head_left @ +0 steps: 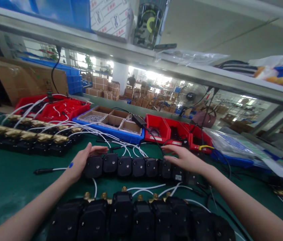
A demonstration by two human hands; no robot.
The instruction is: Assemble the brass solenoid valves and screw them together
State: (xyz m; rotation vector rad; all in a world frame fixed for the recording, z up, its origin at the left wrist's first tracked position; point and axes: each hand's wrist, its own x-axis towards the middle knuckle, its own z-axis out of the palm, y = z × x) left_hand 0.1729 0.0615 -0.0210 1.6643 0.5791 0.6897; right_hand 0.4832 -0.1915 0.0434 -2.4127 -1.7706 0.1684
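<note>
A row of several black box-shaped parts (131,166) with white cables lies across the green mat (8,180). My left hand (81,160) rests against the row's left end, fingers stretched out over the top. My right hand (184,159) lies flat on the row's right end, fingers extended. Neither hand grips anything. A nearer row of larger black parts with brass fittings (131,214) sits between my forearms.
Another row of black parts with brass fittings (25,135) lies at the left. Behind stand red bins (56,108), a blue tray of cardboard compartments (111,122), more red bins (171,129) and a plastic bag (239,145). A shelf (141,57) runs overhead.
</note>
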